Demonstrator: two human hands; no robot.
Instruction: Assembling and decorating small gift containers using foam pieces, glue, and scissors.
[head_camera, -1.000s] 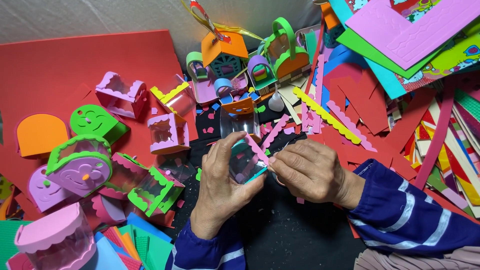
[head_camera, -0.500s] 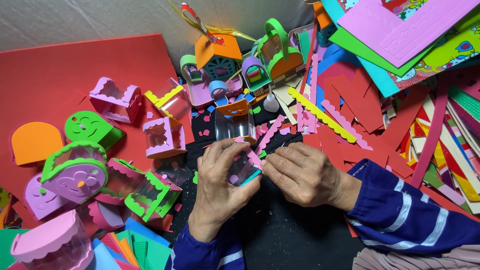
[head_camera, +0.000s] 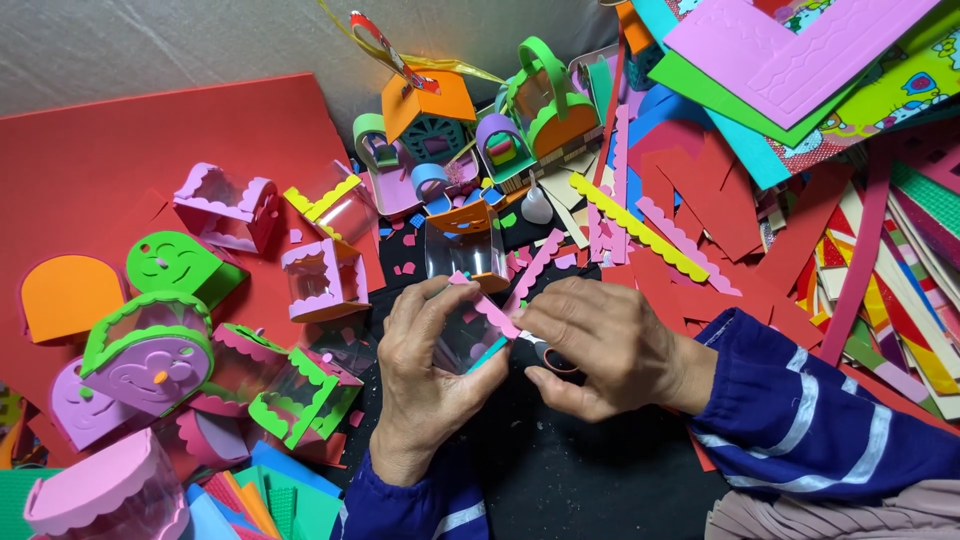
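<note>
Left hand (head_camera: 425, 385) cups a small clear plastic box (head_camera: 468, 340) just below the orange-topped clear box (head_camera: 465, 245), fingers curled around its walls. Right hand (head_camera: 600, 355) pinches a pink scalloped foam strip (head_camera: 488, 305) at the box rim. Box looks light, thin, easily dented, slippery; best held by its corners, the strip soft and floppy.

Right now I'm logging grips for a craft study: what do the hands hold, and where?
The left hand cups a small clear box by its sides. The right hand pinches the pink scalloped strip along the box's top edge.
</note>
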